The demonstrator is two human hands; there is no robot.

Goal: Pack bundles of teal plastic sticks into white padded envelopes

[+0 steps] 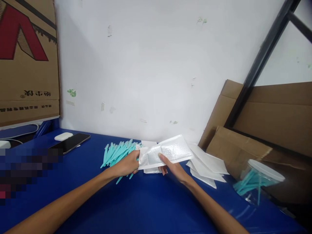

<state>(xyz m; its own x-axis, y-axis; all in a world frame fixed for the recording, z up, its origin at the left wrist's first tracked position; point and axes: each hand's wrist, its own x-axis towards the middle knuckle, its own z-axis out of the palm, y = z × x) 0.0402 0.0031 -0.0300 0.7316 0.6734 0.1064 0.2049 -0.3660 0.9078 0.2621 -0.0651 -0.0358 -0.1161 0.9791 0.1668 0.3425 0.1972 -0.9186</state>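
Note:
Between my two hands is a white bubble mailer [174, 149], tilted up to the right over the table. My left hand [129, 162] pinches its left end. My right hand [169, 164] grips its lower edge, thumb on top and fingers underneath. Behind my left hand lies a pile of turquoise plastic sticks with pale tips [119, 152]; my hand and the mailer hide part of it. More white mailers [207, 162] lie fanned out to the right of my right hand. Another white packet [152, 170] shows beneath the held one.
On the blue table [136, 208], a clear tub [258, 182] with a white lid holds more turquoise sticks at the right. A phone [73, 143] and a white case [63, 136] lie at the back left. Cardboard [239, 149] leans by a dark metal post [260, 61].

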